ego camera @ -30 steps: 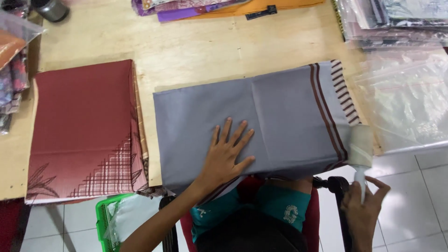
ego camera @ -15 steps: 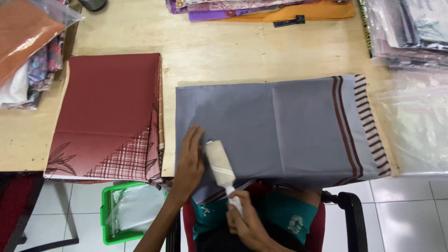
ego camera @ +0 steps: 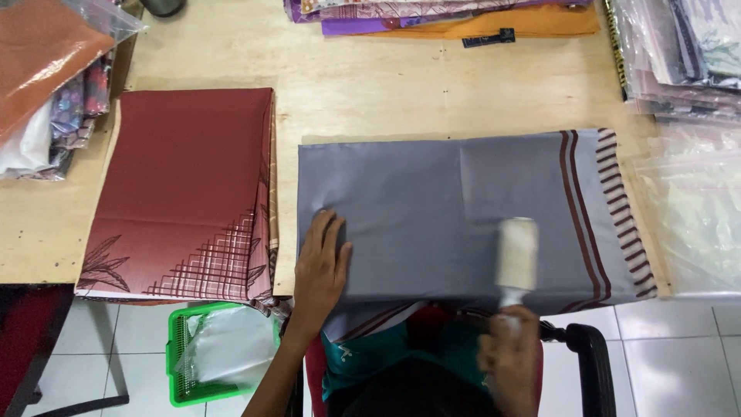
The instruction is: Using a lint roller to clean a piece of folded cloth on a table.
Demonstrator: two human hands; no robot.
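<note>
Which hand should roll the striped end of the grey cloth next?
Probably the right hand: it holds the lint roller close to the stripes, while the left hand lies flat on the grey cloth.

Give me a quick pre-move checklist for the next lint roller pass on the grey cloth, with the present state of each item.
1. Left hand flat on the grey cloth, pinning its near left part: ok.
2. Right hand holds the lint roller by its handle: ok.
3. Roller head rests on the cloth, short of the striped border: ok.
4. Cloth lies flat on the wooden table: ok, though its near edge hangs over the table edge.
5. Red cloth stays apart from the grey one: ok, a narrow gap shows.
6. Roller sheet clean enough: cannot tell.
</note>
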